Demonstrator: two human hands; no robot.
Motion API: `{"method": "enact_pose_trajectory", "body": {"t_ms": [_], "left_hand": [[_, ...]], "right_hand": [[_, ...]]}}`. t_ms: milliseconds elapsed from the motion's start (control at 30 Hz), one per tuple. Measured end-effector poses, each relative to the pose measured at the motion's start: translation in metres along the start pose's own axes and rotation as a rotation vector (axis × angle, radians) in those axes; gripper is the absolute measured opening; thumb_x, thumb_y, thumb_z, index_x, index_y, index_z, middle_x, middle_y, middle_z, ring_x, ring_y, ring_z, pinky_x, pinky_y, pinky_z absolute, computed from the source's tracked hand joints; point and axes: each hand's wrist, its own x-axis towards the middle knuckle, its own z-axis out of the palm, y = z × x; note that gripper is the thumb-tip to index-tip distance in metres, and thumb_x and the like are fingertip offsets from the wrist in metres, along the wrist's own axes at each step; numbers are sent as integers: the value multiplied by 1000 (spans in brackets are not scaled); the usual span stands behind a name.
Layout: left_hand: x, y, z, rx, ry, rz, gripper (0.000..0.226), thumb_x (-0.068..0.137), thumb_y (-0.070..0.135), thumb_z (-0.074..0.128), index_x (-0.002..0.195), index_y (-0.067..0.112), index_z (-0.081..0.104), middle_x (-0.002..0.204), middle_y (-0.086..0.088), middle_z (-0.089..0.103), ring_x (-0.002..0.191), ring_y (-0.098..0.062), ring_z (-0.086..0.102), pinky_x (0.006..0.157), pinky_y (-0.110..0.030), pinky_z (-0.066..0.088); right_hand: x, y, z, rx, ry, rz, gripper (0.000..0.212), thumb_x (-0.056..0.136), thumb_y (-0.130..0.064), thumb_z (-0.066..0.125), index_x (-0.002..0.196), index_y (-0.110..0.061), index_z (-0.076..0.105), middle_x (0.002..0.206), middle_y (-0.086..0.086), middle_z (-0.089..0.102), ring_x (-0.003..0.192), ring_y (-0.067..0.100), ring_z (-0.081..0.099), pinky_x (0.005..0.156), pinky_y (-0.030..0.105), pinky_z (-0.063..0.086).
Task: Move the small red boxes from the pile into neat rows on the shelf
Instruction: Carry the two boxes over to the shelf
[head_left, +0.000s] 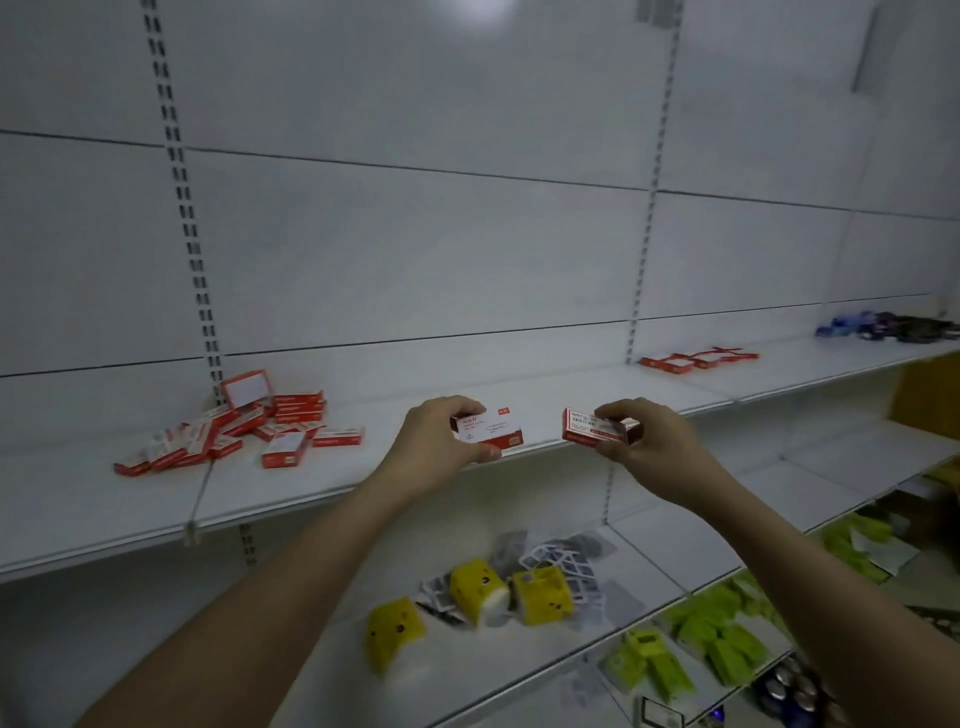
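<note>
Red boxes in transit: left hand (441, 434) grips one box (488, 430), right hand (641, 436) grips another (597, 427), over the shelf (519, 384). Pile (239, 423) at left remains large; short row (696, 359) far right. Task judged early.

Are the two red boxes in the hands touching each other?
Apart. The head view shows white shelf between the box in the left hand and the box in the right hand.

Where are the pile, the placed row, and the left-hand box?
pile (244, 423), head view, middle of the heap
row (696, 359), head view, middle box's top face
left-hand box (491, 428), head view, white label face
</note>
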Motion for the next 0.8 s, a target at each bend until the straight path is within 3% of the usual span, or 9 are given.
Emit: {"method": "enact_pose_trajectory", "body": {"t_ms": [167,333,500,600,800], "left_hand": [[11,86,90,-69,-70,34,56,67,24,85,118,19,65,114,2,64,97,-10,58,70,-12,42],[30,159,177,-119,-153,84,57,66,24,86,119,18,65,113,2,66,95,-9,58,67,-7,39],[60,201,247,-141,-219,119,52,66,25,86,114,22,66,105,5,65,93,-8,59,67,-9,41],[79,209,289,-171,-257,125,50,67,24,86,112,24,64,104,7,62,95,-10,58,66,-12,43],[141,209,368,-213,-289,122,45,71,21,83,109,24,59,107,6,58,101,-14,55,67,-14,48]], "right_hand": [[-44,72,-94,3,31,66,32,84,-18,71,115,-21,65,107,-4,67,78,3,64,58,12,47],[-74,139,-177,-20,81,165,28,84,-16,71,110,-23,67,97,-3,70,77,16,66,68,36,54],[-79,209,-222,-9,166,237,28,84,-14,71,110,-22,67,84,-11,64,59,6,58,46,11,38],[-72,250,-232,-13,176,273,29,85,-13,69,113,-21,67,84,-11,62,56,6,55,44,11,38],[-29,322,-241,-74,162,311,31,87,-14,68,117,-18,65,100,1,66,73,15,64,53,20,46]]}}
